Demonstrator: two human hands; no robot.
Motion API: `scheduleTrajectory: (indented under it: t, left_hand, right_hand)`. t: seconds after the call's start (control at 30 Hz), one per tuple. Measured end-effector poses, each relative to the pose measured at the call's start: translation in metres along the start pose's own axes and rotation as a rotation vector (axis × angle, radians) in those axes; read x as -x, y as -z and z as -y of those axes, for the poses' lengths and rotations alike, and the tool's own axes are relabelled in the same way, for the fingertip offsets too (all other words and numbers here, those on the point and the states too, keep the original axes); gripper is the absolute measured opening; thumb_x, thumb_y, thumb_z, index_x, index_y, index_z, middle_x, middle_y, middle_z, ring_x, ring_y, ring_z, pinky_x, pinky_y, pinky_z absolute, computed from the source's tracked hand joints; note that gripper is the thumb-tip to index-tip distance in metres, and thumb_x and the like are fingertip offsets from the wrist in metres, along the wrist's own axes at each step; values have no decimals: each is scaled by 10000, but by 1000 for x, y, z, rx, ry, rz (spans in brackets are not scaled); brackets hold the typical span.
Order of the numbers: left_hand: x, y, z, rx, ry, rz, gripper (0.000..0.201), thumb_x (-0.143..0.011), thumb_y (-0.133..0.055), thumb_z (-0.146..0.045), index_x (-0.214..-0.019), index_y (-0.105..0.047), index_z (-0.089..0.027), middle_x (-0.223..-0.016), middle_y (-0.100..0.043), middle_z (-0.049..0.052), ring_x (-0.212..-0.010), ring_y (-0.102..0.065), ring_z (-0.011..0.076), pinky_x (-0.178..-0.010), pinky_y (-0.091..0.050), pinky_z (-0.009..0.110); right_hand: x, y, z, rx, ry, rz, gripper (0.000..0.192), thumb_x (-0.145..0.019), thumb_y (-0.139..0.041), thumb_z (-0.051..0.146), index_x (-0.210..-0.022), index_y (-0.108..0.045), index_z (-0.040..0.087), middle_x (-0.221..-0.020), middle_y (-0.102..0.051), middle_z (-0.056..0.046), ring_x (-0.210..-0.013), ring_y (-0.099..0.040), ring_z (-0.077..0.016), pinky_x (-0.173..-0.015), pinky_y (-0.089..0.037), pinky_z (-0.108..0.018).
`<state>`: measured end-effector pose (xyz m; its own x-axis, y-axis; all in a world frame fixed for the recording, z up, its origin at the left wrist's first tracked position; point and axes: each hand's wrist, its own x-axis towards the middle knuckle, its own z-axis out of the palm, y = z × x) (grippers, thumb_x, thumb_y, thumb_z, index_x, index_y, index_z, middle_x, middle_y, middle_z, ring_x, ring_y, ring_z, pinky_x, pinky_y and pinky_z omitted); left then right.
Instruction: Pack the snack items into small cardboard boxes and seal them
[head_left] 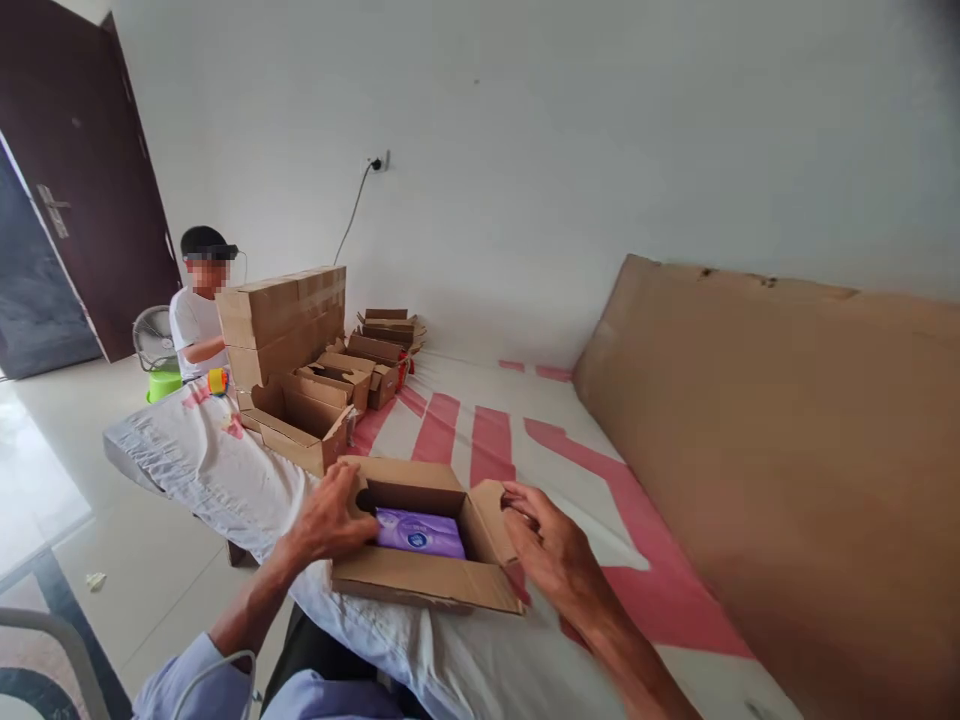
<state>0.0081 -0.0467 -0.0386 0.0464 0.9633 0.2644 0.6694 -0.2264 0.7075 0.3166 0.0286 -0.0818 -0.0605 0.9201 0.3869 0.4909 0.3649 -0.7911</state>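
An open cardboard box (427, 575) sits on the cloth-covered table in front of me, its flaps spread outward. Inside lies a purple plastic-wrapped pack (420, 533) with a round blue logo; it looks like a pack of tissues. My left hand (330, 515) grips the box's left end, thumb reaching inward beside the pack. With bent fingers, my right hand (551, 540) holds the right end flap (491, 522) of the same box. The undersides of both hands' grips are partly hidden.
Several open cardboard boxes (300, 415) stand at the far left, beside stacked closed cartons (289, 315). A yellow tape roll (217, 381) lies near a seated person (196, 315). A large cardboard sheet (765, 460) leans along the right. The table cloth (491, 440) has red markings.
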Motion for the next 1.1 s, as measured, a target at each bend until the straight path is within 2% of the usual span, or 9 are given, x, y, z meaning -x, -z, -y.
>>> scheduleTrajectory:
  t: [0.13,0.2,0.27,0.37,0.47,0.57,0.7,0.8,1.1]
  left_hand:
    - [-1,15,27,428,97,-58,750,-898,-622,-437,-1604,-506,-212,-1610,-583,129,-1472,-531,401,-1227,-432,555]
    - [-1,22,38,511,90,-74,774,-937,-553,-447,-1666,-430,-218,-1638,-569,125,-1466,-552,394,-1196,-471,551]
    - [2,29,42,370,16,-158,698,-966,-500,-403,-1642,-480,-228,-1675,-534,107,-1498,-529,371,-1226,-449,547]
    - [8,36,36,-59,-153,-278,547,-958,-487,-296,-1470,-658,-209,-1676,-529,104,-1594,-412,354,-1305,-344,570]
    - [14,39,23,-374,-237,-202,425,-994,-457,-267,-1304,-744,-221,-1510,-681,109,-1612,-388,367,-1280,-359,608]
    - [16,37,14,-482,-225,-77,424,-1062,-484,-430,-1346,-717,-218,-1480,-694,139,-1502,-532,393,-1204,-442,590]
    - [14,31,15,-464,-196,51,802,-935,-658,-709,-1545,-561,-197,-1615,-550,210,-1435,-581,431,-1171,-475,601]
    - [13,26,23,-407,-165,114,1018,-829,-745,-771,-1612,-478,-177,-1680,-447,242,-1510,-498,463,-1195,-468,609]
    - [13,22,29,-293,-123,124,1112,-791,-814,-717,-1669,-380,-190,-1718,-370,226,-1561,-439,452,-1247,-447,595]
  right_hand:
    - [11,2,-11,59,-58,-49,508,-941,-478,410,-1368,-601,163,-1200,-770,-183,-1011,-756,-280,-935,-603,-455]
    - [16,0,-15,144,-37,-95,547,-935,-510,396,-1423,-578,159,-1268,-733,-191,-989,-734,-281,-921,-606,-477]
    - [19,0,-14,246,46,-114,496,-939,-530,340,-1403,-614,182,-1292,-713,-184,-1065,-704,-306,-939,-600,-500]
    - [18,9,4,422,247,-79,405,-926,-522,162,-1286,-702,209,-1311,-709,-164,-1231,-637,-337,-1045,-554,-519]
    - [9,18,34,552,423,65,376,-934,-479,46,-1133,-754,208,-1249,-741,-139,-1236,-632,-316,-1146,-472,-495]
    - [0,18,64,628,446,323,280,-998,-510,71,-972,-752,210,-1048,-764,-102,-1049,-676,-265,-1078,-469,-419]
    - [-12,11,84,684,344,602,75,-998,-701,248,-1045,-744,209,-1104,-752,-89,-1010,-684,-254,-879,-468,-345]
    - [-21,7,89,713,340,698,210,-980,-755,338,-1149,-733,216,-1188,-729,-106,-1108,-671,-289,-953,-443,-382]
    - [-34,-5,114,865,297,921,184,-937,-721,265,-1056,-783,140,-1138,-790,-186,-1102,-720,-348,-923,-448,-393]
